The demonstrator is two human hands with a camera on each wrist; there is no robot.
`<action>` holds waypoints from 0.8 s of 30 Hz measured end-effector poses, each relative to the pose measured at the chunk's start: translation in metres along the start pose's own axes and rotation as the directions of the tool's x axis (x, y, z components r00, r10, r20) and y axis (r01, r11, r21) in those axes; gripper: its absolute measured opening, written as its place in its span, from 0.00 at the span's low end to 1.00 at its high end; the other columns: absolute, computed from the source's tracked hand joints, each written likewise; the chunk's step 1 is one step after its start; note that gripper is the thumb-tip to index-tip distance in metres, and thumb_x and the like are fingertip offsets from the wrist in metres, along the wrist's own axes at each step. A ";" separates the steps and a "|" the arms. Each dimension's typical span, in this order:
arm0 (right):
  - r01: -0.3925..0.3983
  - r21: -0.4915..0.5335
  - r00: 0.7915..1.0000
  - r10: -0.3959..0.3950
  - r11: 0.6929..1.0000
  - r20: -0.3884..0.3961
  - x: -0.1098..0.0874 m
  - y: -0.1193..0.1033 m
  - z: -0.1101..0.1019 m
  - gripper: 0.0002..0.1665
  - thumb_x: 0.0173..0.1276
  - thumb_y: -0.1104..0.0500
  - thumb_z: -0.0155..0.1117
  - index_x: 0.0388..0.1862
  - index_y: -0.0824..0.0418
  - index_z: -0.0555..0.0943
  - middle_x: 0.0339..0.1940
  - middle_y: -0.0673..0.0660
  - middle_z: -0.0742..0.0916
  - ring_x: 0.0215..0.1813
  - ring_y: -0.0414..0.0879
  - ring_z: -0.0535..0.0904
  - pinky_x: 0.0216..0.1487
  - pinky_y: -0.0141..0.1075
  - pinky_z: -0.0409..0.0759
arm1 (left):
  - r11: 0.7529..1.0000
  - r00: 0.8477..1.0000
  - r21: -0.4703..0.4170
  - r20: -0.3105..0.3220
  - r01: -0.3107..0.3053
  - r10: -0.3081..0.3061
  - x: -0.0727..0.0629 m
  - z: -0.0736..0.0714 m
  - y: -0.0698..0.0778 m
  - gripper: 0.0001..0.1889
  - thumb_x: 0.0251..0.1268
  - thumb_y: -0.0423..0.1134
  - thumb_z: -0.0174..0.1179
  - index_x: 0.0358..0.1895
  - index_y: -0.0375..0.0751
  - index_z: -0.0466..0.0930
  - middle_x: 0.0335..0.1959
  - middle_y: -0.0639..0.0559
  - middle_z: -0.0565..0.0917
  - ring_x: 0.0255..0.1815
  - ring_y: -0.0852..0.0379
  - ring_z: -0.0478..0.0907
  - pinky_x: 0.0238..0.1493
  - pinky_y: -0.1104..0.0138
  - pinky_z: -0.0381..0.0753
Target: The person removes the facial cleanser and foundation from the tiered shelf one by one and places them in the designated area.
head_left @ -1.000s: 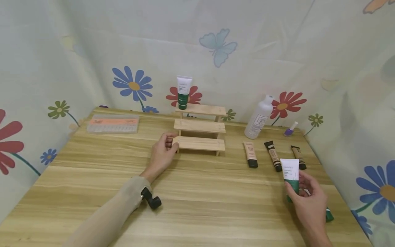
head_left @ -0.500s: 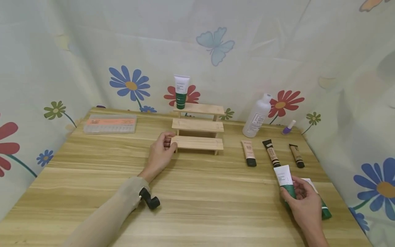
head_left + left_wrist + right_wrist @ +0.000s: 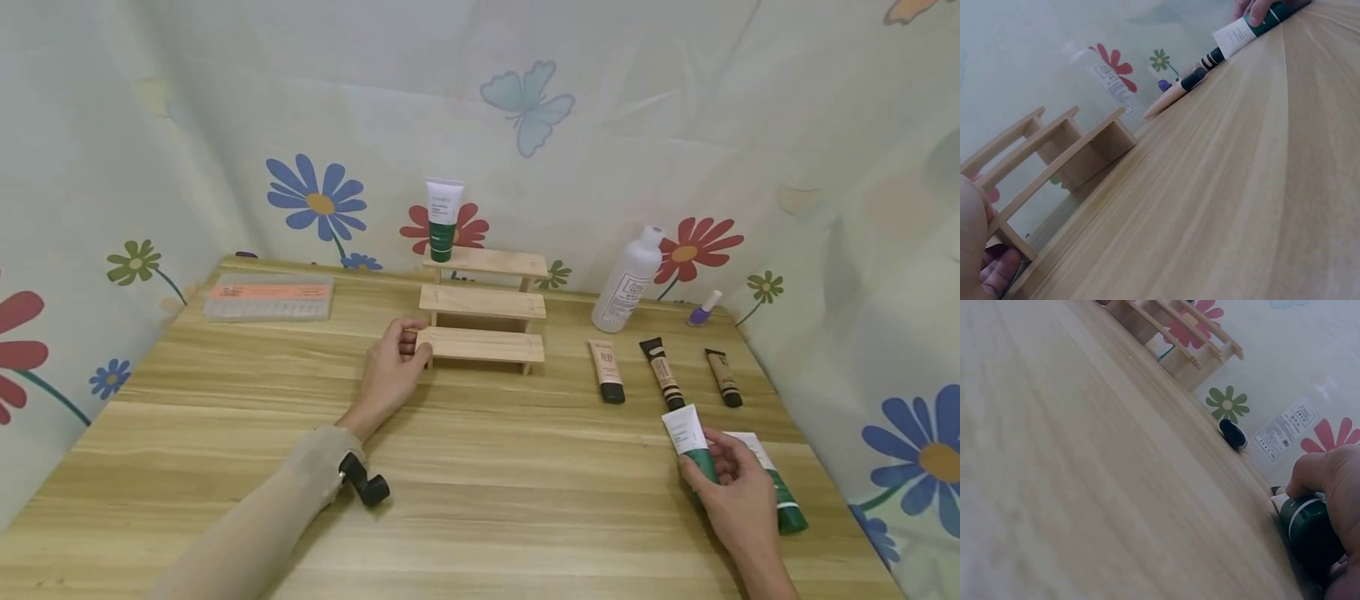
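Observation:
My left hand (image 3: 392, 371) pinches the left end of the lowest step of a three-tier wooden stand (image 3: 482, 344), thumb at the step's edge and fingers behind. In the left wrist view its fingers (image 3: 1004, 272) curl beside the stand's leg. A white and green squeeze tube (image 3: 684, 431) is in my right hand (image 3: 738, 492), tilted low over the table. The right wrist view shows its dark green cap (image 3: 1313, 534) under the hand. A matching tube (image 3: 789, 510) lies just right of that hand, partly hidden. Another tube (image 3: 444, 218) stands cap-down on the top tier's left end.
Beyond the right hand lie a pink BB tube (image 3: 606, 371), a black and beige tube (image 3: 662, 373) and a smaller one (image 3: 722, 377). Behind them stand a white bottle (image 3: 628, 279) and purple nail polish (image 3: 703, 308). A clear flat case (image 3: 268, 298) lies back left.
The right hand's tube has gone from nearly upright to leaning left, lower and slightly leftward. More of the tube beside that hand now shows. My left hand keeps its hold on the stand.

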State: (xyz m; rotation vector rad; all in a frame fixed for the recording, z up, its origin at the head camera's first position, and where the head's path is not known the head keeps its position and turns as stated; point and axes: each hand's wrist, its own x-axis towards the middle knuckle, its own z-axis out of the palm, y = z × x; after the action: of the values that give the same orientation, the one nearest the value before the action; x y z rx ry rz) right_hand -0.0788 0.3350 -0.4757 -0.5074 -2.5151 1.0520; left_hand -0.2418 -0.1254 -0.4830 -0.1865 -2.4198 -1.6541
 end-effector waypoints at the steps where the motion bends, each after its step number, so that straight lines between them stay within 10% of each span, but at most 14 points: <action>1: -0.002 0.000 1.000 0.002 1.000 0.001 0.000 0.000 0.000 0.34 0.68 0.63 0.82 0.72 0.63 0.83 0.54 0.59 0.83 0.45 0.40 0.74 0.40 0.20 0.71 | 1.000 1.000 -0.002 0.001 0.000 0.000 0.000 0.000 0.000 0.22 0.81 0.39 0.62 0.72 0.42 0.79 0.54 0.44 0.85 0.52 0.49 0.83 0.51 0.66 0.83; 24: 0.018 0.015 0.998 -0.017 1.000 -0.056 0.000 0.001 -0.004 0.30 0.69 0.63 0.81 0.70 0.61 0.85 0.56 0.60 0.86 0.44 0.34 0.75 0.40 0.18 0.72 | 1.000 1.000 0.007 0.007 0.006 -0.006 0.000 0.000 0.000 0.21 0.82 0.40 0.61 0.72 0.42 0.79 0.54 0.44 0.85 0.52 0.49 0.83 0.51 0.63 0.83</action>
State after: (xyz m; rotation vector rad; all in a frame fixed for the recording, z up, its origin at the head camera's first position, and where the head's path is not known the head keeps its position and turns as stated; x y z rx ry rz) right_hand -0.0769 0.3381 -0.4739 -0.5024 -2.4567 1.0356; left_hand -0.2423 -0.1258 -0.4831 -0.1847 -2.4335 -1.6504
